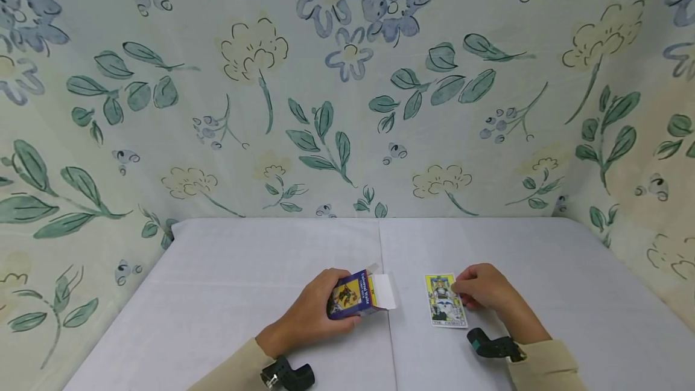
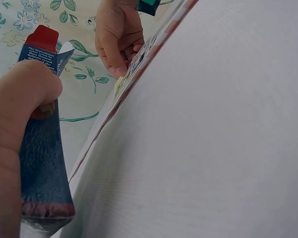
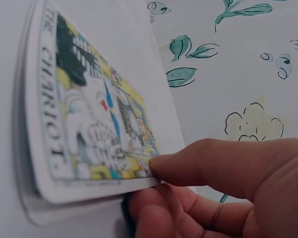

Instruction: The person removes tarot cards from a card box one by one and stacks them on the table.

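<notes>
My left hand [image 1: 311, 311] grips a blue tarot card box [image 1: 347, 295], fingers behind it and thumb along its near side. The box tilts, with its white end flap [image 1: 384, 291] folded out to the right; the left wrist view shows its dark blue side [image 2: 44, 158] and a red flap [image 2: 42, 37]. To the right, my right hand [image 1: 483, 285] pinches the side edge of a tarot card [image 1: 446, 301] lettered "The Chariot", thumb on its face and fingers underneath. Another white card edge [image 3: 37, 218] shows just beneath it in the right wrist view.
A white cloth covers the table [image 1: 244, 270], with a crease running from back to front between the hands. Behind and at the sides hangs floral fabric [image 1: 347, 107]. Dark wrist cameras [image 1: 288, 374] are strapped to both wrists.
</notes>
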### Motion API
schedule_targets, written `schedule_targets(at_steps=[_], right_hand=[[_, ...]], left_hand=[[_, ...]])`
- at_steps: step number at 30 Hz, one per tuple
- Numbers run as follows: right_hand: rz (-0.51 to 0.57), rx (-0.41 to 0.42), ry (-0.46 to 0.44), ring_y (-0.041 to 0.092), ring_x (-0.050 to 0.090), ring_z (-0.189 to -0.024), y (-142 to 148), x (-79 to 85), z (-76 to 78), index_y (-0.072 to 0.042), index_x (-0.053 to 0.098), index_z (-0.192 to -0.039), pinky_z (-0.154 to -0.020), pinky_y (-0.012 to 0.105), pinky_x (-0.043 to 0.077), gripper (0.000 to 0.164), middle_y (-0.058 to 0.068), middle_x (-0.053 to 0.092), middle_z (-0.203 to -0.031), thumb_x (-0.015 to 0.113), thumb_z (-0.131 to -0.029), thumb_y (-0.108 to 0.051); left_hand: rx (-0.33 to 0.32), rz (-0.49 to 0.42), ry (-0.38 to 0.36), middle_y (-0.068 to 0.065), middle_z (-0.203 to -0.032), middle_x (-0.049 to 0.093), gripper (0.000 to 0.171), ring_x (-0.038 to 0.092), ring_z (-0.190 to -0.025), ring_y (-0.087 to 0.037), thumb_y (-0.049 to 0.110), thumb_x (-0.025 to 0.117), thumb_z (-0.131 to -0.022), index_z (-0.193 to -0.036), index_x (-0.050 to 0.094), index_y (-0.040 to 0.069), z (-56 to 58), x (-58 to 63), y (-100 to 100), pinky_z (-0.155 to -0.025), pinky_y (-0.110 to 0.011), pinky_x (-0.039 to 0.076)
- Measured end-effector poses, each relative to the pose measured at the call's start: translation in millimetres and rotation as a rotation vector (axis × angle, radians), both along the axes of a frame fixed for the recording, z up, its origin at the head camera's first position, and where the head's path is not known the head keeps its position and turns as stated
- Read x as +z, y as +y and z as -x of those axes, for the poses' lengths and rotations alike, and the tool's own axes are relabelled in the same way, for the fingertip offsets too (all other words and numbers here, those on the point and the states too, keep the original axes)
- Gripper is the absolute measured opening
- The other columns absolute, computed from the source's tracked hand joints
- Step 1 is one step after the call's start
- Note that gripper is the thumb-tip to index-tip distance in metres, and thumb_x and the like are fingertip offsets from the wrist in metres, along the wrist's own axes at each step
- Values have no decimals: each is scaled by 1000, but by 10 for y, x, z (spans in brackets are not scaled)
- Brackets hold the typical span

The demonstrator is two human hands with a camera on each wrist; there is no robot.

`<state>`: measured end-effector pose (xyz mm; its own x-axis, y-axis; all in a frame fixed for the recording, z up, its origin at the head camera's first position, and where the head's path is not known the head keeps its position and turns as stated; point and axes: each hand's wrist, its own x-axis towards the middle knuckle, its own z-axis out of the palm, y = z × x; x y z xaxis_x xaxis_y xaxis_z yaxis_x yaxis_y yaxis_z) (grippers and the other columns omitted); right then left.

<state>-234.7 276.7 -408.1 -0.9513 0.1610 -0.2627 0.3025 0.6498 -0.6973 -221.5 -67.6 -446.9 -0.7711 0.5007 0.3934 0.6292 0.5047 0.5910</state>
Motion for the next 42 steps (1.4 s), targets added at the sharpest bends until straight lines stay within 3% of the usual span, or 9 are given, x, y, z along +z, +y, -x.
schedule_targets(at_steps=[15, 42], right_hand=[[-81, 16, 31, 19, 55, -60, -44, 15, -23, 3, 60, -87, -54, 27, 49, 13, 11, 57, -71, 66, -82, -8], [-90, 19, 63, 19, 56, -61, -59, -12, -31, 4, 59, -86, -55, 26, 51, 11, 12, 58, -73, 64, -81, -4]], left_hand=[[-11, -6, 8, 11, -117, 51, 72, 50, -99, -4, 52, 74, -78, -135, 43, 20, 14, -10, 3, -84, -25, 47], [-8, -8, 5, 12, -113, 51, 72, 50, -97, -4, 52, 74, -78, -134, 44, 19, 17, -23, -6, -81, -24, 47]])
